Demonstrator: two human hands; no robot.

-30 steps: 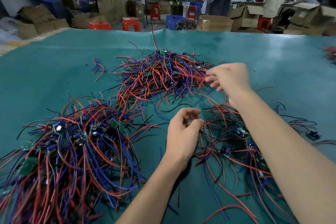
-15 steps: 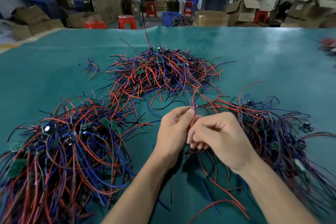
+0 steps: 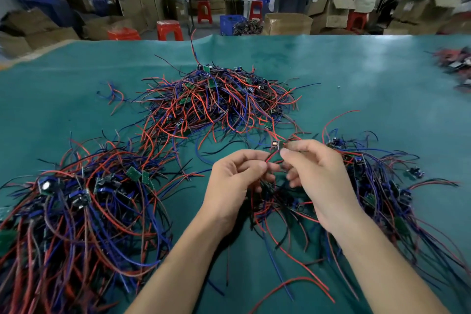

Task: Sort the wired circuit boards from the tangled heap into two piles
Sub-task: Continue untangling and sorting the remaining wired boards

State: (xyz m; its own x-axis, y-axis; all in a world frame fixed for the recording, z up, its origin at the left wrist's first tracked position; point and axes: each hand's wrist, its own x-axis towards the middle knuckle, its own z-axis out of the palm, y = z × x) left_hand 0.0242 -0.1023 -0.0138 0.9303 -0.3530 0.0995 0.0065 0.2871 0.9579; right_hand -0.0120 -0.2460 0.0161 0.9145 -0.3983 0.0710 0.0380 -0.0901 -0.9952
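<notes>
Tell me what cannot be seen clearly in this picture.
Head view only:
- Small board at the right hand: too small to read its parts.
- Wires under both hands, left hand: hidden by palms.
- Left pile: cut off by the left and bottom edges.
- Far-right items: blurred, cut off by the right edge.

Body as I see it: left hand [image 3: 233,181] and right hand [image 3: 314,176], both bare, ungloved; two forearms, bare to the frame edge, no sleeve showing.
</notes>
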